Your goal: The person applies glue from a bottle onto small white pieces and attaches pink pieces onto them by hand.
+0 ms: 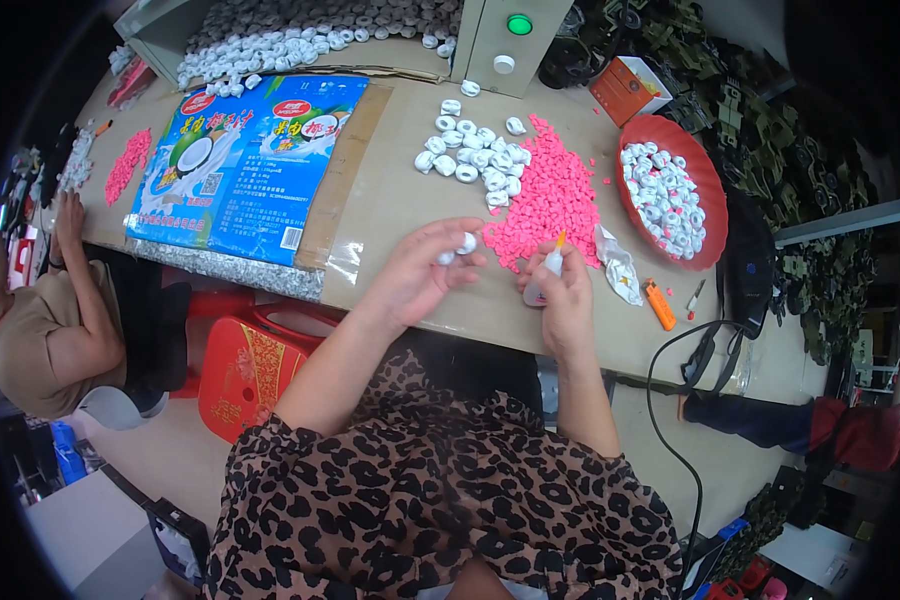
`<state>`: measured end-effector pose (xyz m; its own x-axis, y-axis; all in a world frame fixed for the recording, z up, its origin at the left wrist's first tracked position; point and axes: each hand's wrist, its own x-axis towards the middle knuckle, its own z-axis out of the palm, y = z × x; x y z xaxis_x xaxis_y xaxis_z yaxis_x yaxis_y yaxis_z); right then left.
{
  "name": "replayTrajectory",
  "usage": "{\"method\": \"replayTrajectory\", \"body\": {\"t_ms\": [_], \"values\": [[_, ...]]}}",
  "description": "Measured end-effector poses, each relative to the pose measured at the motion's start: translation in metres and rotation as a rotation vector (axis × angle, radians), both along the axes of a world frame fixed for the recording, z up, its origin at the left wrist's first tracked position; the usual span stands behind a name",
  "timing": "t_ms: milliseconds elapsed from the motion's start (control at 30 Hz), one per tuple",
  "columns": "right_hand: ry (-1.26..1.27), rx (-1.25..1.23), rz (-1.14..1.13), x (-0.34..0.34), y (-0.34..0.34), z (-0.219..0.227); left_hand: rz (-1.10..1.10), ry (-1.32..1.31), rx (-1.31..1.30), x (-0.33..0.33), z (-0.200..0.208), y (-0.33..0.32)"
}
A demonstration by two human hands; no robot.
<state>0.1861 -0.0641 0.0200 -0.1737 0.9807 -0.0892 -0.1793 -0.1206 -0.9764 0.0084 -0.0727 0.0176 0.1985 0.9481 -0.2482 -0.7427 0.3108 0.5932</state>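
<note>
My left hand [422, 268] pinches a small white ring-shaped plastic part [466, 242] between thumb and fingertips, just above the table's near edge. My right hand [562, 292] grips a small white glue bottle with an orange tip [547, 268], its nozzle pointing up toward the left hand. Right behind both hands lies a heap of small pink plastic pieces [550, 195]. A cluster of several white ring parts [472, 152] sits to the left of the pink heap.
A red bowl [708, 180] of white parts stands at the right, with an orange lighter [660, 305] and crumpled plastic bag [618, 266] near it. A blue printed sack [245, 160] covers the table's left. A grey control box [505, 40] stands behind. Another person [45, 320] sits at the left.
</note>
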Motion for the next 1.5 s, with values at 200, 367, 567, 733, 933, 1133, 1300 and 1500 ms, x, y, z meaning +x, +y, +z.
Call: {"method": "replayTrajectory", "body": {"t_ms": [200,367,567,733,933,1133,1300,1500], "values": [[0.256,-0.101,0.013,0.019,0.000,0.001,0.072,0.285,-0.019,-0.039,0.013,0.031],[0.329,-0.080,0.038,0.025,-0.001,-0.001,0.281,1.883,0.765,-0.059,0.010,0.064],[0.306,-0.067,0.041,0.030,-0.004,0.003,0.128,1.993,0.687,-0.061,0.005,0.076],[0.272,-0.031,0.008,0.041,-0.004,0.010,0.200,1.763,0.703,-0.059,0.008,0.060],[0.428,0.009,-0.208,0.044,0.000,0.004,-0.101,0.212,-0.043,-0.012,0.016,0.010],[0.489,0.108,-0.095,0.038,0.008,-0.005,-0.143,0.118,-0.028,0.015,0.004,-0.005],[0.563,0.191,-0.099,0.033,0.007,-0.006,-0.122,0.326,0.124,0.020,-0.002,-0.007],[0.454,0.228,-0.111,0.022,-0.002,-0.007,-0.080,0.318,0.164,0.025,-0.005,-0.009]]}}
